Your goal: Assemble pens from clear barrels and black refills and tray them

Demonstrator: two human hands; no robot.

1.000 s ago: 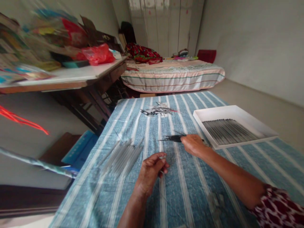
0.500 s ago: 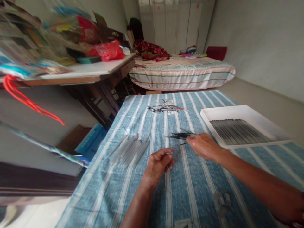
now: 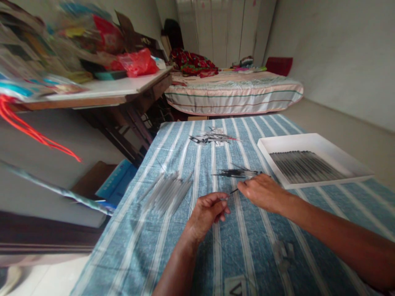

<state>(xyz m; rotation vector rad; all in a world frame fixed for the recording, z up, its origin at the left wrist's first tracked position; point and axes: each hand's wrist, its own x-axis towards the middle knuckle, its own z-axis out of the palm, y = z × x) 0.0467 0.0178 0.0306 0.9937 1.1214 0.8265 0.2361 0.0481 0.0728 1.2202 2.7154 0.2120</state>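
Observation:
My right hand (image 3: 261, 191) pinches a thin black stick (image 3: 234, 191), its tip pointing at the fingertips of my left hand. My left hand (image 3: 210, 210) is closed in a pinch around something small and pale that I cannot make out. Just beyond my right hand lies a loose bundle of thin black sticks (image 3: 231, 173). Left of my left hand, translucent grey tubes (image 3: 173, 194) are laid side by side on the striped blue cloth (image 3: 138, 255).
A white open box (image 3: 288, 142) at the right holds a row of dark-tipped grey sticks (image 3: 304, 166). Farther off is a mixed pile of thin pieces (image 3: 210, 138). Small clear scraps (image 3: 283, 253) lie near the front. A cluttered side table (image 3: 129, 88) and a bed (image 3: 234, 96) stand beyond.
My right hand has drawn back from the black bundle toward my left hand, now with one black stick in its fingers. My left hand keeps its pinch.

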